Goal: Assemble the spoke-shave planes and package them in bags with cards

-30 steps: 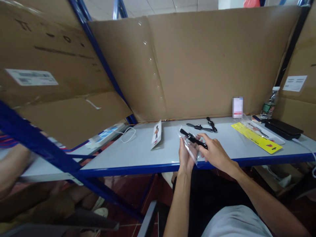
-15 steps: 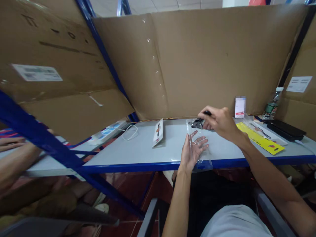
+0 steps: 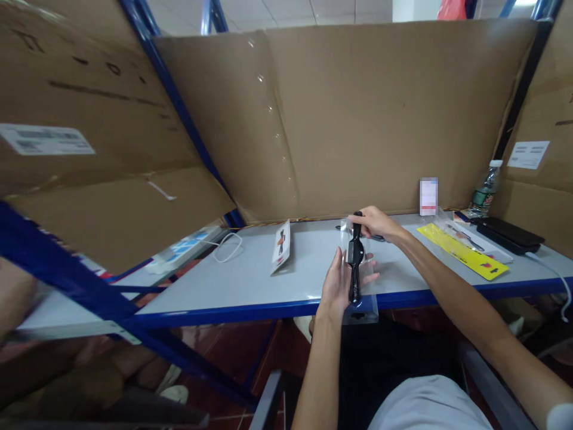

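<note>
A black two-handled tool (image 3: 356,254) with a round middle part hangs upright over a clear plastic package (image 3: 364,309). My right hand (image 3: 373,222) pinches the tool's top handle. Beneath the tool and the package lies my left hand (image 3: 335,280), palm up, with its fingers spread behind the clear plastic; the package rests on it and its lower end hangs past the table's front edge. Another dark tool (image 3: 378,237) lies flat on the table behind my hands, partly hidden.
On the table (image 3: 215,280), a printed card (image 3: 281,246) stands to the left, near a white cable (image 3: 228,246). To the right are a yellow card (image 3: 465,252), a phone (image 3: 428,197), a bottle (image 3: 486,190) and a black case (image 3: 508,234). Cardboard (image 3: 349,119) walls the back.
My right hand has brought the black tool over my left palm and onto the clear package. The view has shifted slightly.
</note>
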The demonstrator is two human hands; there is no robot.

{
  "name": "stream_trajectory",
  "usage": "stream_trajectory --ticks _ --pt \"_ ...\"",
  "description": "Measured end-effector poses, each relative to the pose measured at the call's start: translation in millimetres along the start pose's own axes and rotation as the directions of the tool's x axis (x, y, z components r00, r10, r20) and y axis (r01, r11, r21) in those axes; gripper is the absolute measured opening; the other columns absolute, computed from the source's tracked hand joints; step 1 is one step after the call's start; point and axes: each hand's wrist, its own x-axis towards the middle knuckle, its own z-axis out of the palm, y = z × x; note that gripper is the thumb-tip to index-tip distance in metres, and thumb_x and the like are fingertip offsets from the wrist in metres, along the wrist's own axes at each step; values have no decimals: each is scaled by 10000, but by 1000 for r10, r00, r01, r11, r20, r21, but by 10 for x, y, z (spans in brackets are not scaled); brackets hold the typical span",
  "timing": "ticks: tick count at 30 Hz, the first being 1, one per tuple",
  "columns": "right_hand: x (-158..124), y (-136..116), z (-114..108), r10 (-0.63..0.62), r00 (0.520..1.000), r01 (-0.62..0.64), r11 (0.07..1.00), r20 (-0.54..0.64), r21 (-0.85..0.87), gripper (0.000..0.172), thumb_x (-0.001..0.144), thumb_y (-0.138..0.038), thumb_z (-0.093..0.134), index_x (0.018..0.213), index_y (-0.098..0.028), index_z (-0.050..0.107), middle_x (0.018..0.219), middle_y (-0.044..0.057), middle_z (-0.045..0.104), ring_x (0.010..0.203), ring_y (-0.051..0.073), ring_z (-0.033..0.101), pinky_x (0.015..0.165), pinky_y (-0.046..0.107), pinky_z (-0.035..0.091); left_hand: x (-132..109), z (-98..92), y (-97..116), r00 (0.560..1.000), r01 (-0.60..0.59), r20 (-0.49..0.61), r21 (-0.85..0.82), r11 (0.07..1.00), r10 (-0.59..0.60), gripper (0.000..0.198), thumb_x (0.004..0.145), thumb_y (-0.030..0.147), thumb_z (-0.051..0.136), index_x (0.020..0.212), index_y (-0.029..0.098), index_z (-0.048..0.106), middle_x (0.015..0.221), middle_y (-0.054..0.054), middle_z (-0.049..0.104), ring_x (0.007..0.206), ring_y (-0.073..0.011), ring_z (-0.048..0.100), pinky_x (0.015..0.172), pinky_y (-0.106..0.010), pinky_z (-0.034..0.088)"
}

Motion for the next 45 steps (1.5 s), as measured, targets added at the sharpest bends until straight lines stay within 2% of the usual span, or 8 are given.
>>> stream_trajectory --ticks 8,14,18,24,28,36,39,45 --pt "28 52 185 -29 974 -134 722 -223 -678 312 950 -443 635 849 -161 723 915 141 763 858 242 694 658 287 428 0 42 14 996 24 -82 -60 998 -29 485 1046 472 377 1249 134 660 991 -157 760 995 -289 749 913 -493 605" --pt "-127 -31 196 -106 942 -164 683 -318 -712 335 993 -403 581 1200 -157 677 1073 161 765 986 284 706 783 338 475 -15 72 25 988 5 -154 -122 992 -24 435 1051 423 391 1137 123 695 975 -151 767 1018 -283 749 927 -469 605" --pt "-364 -167 5 -196 887 -144 744 -419 -652 240 994 -374 567 1105 -213 707 965 82 771 908 229 695 764 303 457 -14 63 26 976 -40 -216 -204 978 -5 409 1039 412 414 1058 120 699 940 -152 759 1039 -303 744 964 -496 586" --pt "-1210 -380 -597 -373 707 -144 756 -601 -639 232 962 -350 559 908 -188 717 671 13 667 640 162 583 644 282 379 73 -88 34 973 -32 -230 -264 964 -31 491 1033 490 367 1011 124 692 1054 -203 748 1058 -326 734 967 -533 574" --pt "-1939 -323 -1094 -378 597 -327 690 -708 -645 271 944 -373 560 827 -186 717 663 26 672 619 167 580 624 289 379 107 -202 46 980 -21 -196 -319 948 -44 523 1012 544 393 1168 132 676 1171 -215 725 1176 -351 684 1022 -556 538" --pt "-3109 304 -1639 117 448 -864 314 -887 -395 210 917 -351 627 977 -216 777 919 97 775 877 257 706 720 311 454 92 -75 73 944 -139 -321 -185 973 74 570 1032 557 279 1267 173 629 1219 -159 701 1088 -287 701 997 -511 562" --pt "-3126 446 -1521 267 480 -870 269 -835 -414 240 930 -365 629 1077 -228 760 1018 92 775 973 275 707 763 318 467 85 -19 64 937 -171 -329 -146 974 116 546 1032 545 285 1283 197 624 1224 -136 697 1083 -276 699 1015 -507 552" --pt "-2633 509 -1161 284 668 -744 250 -688 -619 510 962 -536 591 1275 -139 660 1227 199 684 1190 334 598 884 368 474 36 47 54 943 -169 -314 -156 973 114 589 1040 546 236 1259 174 637 1206 -159 704 1126 -294 684 1041 -542 529"
